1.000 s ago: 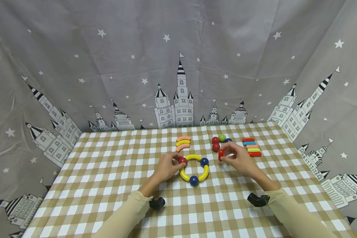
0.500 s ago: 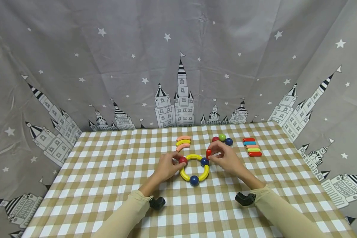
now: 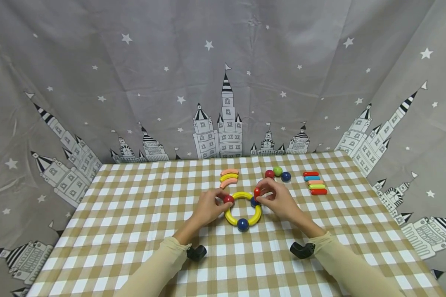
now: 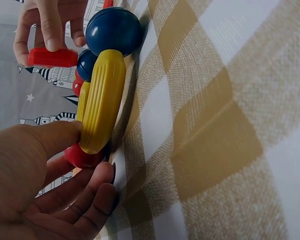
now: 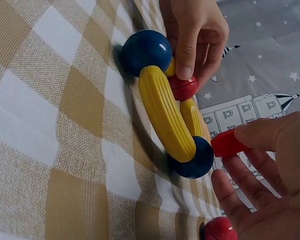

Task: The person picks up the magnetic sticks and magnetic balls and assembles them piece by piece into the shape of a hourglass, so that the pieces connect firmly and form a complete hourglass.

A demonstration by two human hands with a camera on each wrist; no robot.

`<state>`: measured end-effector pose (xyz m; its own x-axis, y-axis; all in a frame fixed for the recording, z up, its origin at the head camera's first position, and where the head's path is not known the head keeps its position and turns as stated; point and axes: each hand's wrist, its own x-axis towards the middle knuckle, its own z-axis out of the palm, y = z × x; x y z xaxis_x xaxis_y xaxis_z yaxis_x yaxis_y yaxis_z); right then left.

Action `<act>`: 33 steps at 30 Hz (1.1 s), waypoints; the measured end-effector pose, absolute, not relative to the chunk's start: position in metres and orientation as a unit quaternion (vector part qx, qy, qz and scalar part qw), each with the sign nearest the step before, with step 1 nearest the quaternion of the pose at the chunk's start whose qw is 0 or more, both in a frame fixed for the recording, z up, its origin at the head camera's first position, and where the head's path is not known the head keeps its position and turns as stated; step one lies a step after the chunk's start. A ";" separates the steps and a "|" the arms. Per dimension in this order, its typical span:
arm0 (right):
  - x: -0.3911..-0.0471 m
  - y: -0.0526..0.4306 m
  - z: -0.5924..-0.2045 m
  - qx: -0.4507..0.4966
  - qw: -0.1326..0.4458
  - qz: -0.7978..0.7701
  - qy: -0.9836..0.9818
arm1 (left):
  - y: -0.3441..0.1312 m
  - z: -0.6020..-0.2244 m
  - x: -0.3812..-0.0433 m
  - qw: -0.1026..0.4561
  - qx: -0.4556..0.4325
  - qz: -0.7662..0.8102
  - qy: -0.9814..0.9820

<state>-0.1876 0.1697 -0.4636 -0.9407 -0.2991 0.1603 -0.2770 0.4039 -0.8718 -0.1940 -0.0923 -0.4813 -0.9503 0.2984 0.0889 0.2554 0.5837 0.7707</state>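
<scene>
A ring of yellow curved rods (image 3: 258, 214) joined by balls lies on the checked cloth. My left hand (image 3: 209, 209) pinches the ring's red ball (image 3: 228, 199) between thumb and fingers at its left side. Between thumb and fingertips, my right hand (image 3: 282, 204) holds a short red rod (image 3: 257, 192) upright over the ring's right blue ball (image 3: 254, 202). In the right wrist view, the lower end of this red rod (image 5: 228, 143) meets that blue ball (image 5: 195, 159). The other blue ball (image 3: 243, 225) sits at the ring's near side.
Behind the ring lie peach and yellow curved rods (image 3: 229, 177). A red ball (image 3: 269, 174), a green ball (image 3: 277, 170) and a blue ball (image 3: 285, 176) lie beyond my right hand. Farther right is a row of coloured straight rods (image 3: 316, 186). A grey castle-print curtain (image 3: 163, 82) hangs behind.
My right hand has moved left with the red rod, from beside the loose balls to over the ring's right blue ball. My left hand has stayed on the red ball.
</scene>
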 end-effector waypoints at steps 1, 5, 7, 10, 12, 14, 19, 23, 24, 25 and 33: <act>-0.188 0.170 -0.464 -0.172 0.011 -0.517 0.839 | -0.092 -0.481 -0.194 0.024 0.158 0.429 0.889; -0.188 0.170 -0.465 -0.169 0.011 -0.509 0.844 | -0.093 -0.480 -0.195 0.021 0.166 0.426 0.889; -0.189 0.169 -0.465 -0.165 0.011 -0.506 0.846 | -0.093 -0.480 -0.195 0.021 0.166 0.425 0.890; -0.191 0.169 -0.465 -0.160 0.008 -0.504 0.849 | -0.093 -0.479 -0.195 0.024 0.159 0.424 0.891; -0.192 0.168 -0.464 -0.161 0.005 -0.505 0.848 | -0.093 -0.479 -0.194 0.024 0.155 0.424 0.892; -0.194 0.168 -0.464 -0.165 0.002 -0.508 0.845 | -0.093 -0.479 -0.194 0.027 0.150 0.424 0.893; -0.197 0.166 -0.464 -0.167 -0.003 -0.511 0.843 | -0.093 -0.479 -0.194 0.028 0.150 0.421 0.894; -0.198 0.165 -0.465 -0.166 -0.006 -0.509 0.844 | -0.093 -0.479 -0.193 0.030 0.150 0.424 0.893; -0.198 0.165 -0.466 -0.166 -0.006 -0.510 0.844 | -0.093 -0.479 -0.193 0.029 0.151 0.425 0.892; -0.199 0.165 -0.466 -0.168 -0.006 -0.511 0.843 | -0.093 -0.480 -0.193 0.028 0.152 0.425 0.892; -0.198 0.167 -0.466 -0.167 0.000 -0.511 0.843 | -0.090 -0.479 -0.193 0.024 0.158 0.420 0.893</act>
<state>-0.1985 0.1667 -0.4664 -0.9444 -0.2815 0.1697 -0.2809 0.4229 -0.8616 -0.1927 -0.0904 -0.4792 -0.9487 0.3029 0.0911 0.2633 0.5966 0.7581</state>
